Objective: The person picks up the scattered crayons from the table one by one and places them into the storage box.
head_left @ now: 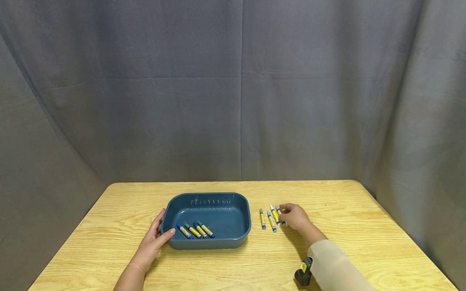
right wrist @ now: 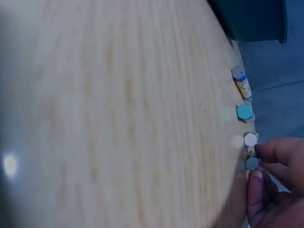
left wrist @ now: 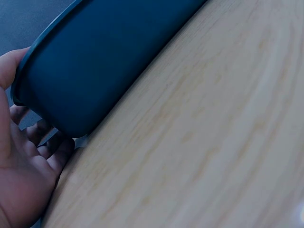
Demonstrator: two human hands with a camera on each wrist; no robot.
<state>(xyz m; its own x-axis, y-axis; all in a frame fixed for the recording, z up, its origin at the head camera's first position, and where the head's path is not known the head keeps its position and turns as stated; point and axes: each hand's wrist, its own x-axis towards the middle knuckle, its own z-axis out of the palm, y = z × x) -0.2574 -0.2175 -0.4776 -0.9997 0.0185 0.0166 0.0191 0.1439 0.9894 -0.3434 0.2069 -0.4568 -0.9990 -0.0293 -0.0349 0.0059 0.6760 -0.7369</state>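
A dark teal rectangular tray [head_left: 233, 242] stands on the table, with several yellow-wrapped crayons [head_left: 195, 230] lying in its near left part. At the tray's left end my left hand [head_left: 151, 242] holds the rim, thumb over the inside and fingers along the outer wall [left wrist: 71, 95]. To the right of the tray, several more crayons lie side by side, among them a light blue one [head_left: 271, 221] and a white one [head_left: 274, 215]. My right hand [head_left: 295, 217] pinches the rightmost, a grey-ended crayon [right wrist: 252, 163], between thumb and fingers. It still lies at table level.
The wooden table [head_left: 225, 270] has rounded far corners, and a grey curtain [head_left: 240, 101] hangs behind it and along both sides. A small black device [head_left: 304, 271] sits at the right sleeve [head_left: 336, 266].
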